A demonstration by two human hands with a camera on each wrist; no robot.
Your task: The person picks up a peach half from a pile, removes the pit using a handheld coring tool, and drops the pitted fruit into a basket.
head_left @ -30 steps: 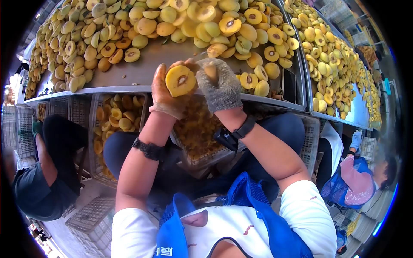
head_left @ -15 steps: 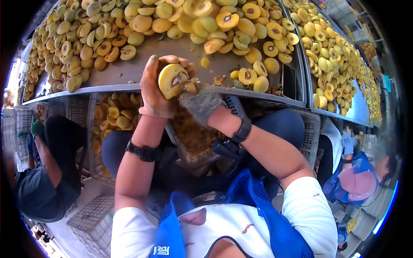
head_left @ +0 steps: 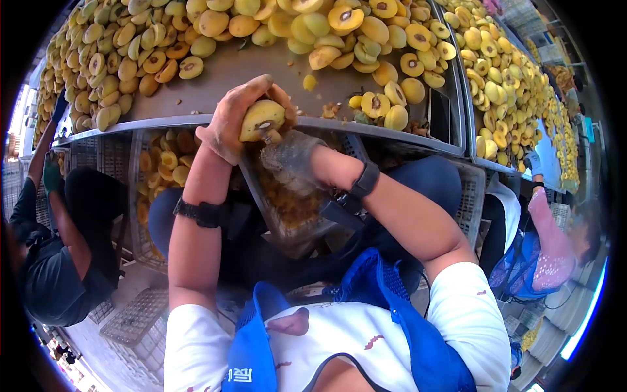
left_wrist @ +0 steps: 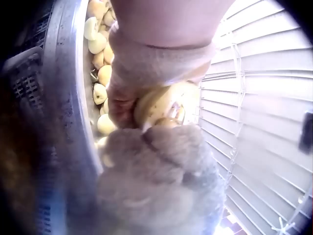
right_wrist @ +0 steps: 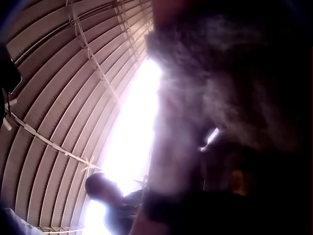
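Observation:
In the head view, a thin-gloved left hand [head_left: 230, 117] curls round a yellow halved fruit [head_left: 263, 119], its cut face with a brown centre turned toward the other hand. The right hand [head_left: 292, 161], in a grey knitted glove, grips a small tool [head_left: 272, 136] whose end meets the fruit's centre. In the left wrist view the grey glove [left_wrist: 161, 176] covers most of the tool, close against the fruit [left_wrist: 159, 105]. Dark blur fills much of the right wrist view, where the glove [right_wrist: 181, 107] hides the fruit.
Halved fruit [head_left: 215, 23] is heaped on a metal table [head_left: 196, 98] with a raised front edge. Below that edge stand a crate of fruit halves [head_left: 168, 160] and another crate [head_left: 294, 228] between the knees. Other people sit at left [head_left: 59, 274] and right [head_left: 545, 248].
Both hands have moved down and left, with the fruit still in the left hand. The tool has come from beside the fruit to its centre. A neighbour at right has stretched an arm to the table.

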